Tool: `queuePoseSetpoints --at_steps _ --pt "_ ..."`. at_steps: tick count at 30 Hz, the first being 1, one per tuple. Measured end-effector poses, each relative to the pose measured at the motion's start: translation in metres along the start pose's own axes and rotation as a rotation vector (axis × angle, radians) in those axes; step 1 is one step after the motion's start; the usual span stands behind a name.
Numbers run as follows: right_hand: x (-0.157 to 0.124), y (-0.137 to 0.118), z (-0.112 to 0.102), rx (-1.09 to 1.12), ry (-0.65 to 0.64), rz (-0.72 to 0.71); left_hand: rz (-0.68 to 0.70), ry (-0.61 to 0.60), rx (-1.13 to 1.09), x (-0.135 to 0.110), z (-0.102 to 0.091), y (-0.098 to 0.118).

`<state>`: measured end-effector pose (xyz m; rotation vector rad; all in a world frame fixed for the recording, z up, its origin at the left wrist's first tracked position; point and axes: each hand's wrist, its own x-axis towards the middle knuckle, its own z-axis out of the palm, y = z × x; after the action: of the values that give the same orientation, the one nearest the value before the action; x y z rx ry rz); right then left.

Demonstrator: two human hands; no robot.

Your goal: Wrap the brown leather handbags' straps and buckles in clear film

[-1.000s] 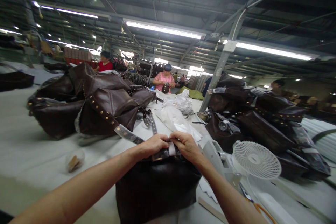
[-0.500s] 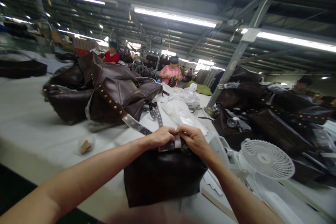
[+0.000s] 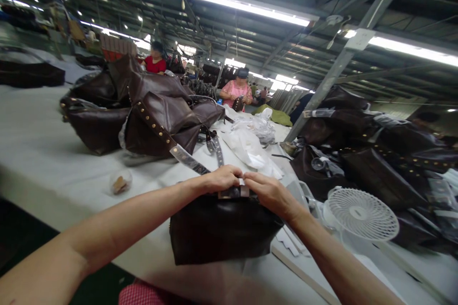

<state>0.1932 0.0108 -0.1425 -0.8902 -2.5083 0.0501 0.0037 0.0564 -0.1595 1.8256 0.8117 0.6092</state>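
A dark brown leather bag (image 3: 222, 231) stands at the table's near edge, its smooth side towards me. On its top lies a strap (image 3: 231, 192) partly covered in clear film, with a small white strip (image 3: 244, 188) wrapped round it. My left hand (image 3: 225, 177) is closed on the strap just left of the strip. Fingers together, my right hand (image 3: 268, 191) grips from the other side, its fingertips at the strip and meeting the left ones. The exact pinch is hidden behind the fingers. A studded strap (image 3: 188, 158) in plastic film runs up and left of my hands.
Several brown studded bags (image 3: 157, 114) are piled at left, more bags (image 3: 379, 167) at right. A white fan (image 3: 361, 213) stands right of my arm. Crumpled plastic (image 3: 250, 138) lies beyond my hands, a small clear bowl (image 3: 120, 183) at left. A co-worker in pink (image 3: 236, 90) sits across.
My view has tipped downward slightly, so the scene sits higher. The right fingers have straightened and lie flatter over the strap. Both hands remain at the bag's top.
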Motion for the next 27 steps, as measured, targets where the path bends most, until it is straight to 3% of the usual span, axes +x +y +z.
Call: queuePoseSetpoints --at_steps 9,14,21,27 --pt "-0.017 -0.002 0.002 -0.107 -0.04 -0.064 -0.024 -0.007 0.02 0.002 0.001 0.003" --pt "-0.023 -0.004 0.014 -0.155 0.144 0.145 -0.015 0.007 0.028 0.005 -0.002 0.002" --pt "-0.025 -0.006 0.04 -0.096 0.36 0.223 -0.02 0.025 0.046 0.008 -0.005 -0.005" --pt "-0.022 -0.007 0.028 -0.018 0.287 0.195 -0.007 0.02 0.056 0.004 -0.004 -0.003"
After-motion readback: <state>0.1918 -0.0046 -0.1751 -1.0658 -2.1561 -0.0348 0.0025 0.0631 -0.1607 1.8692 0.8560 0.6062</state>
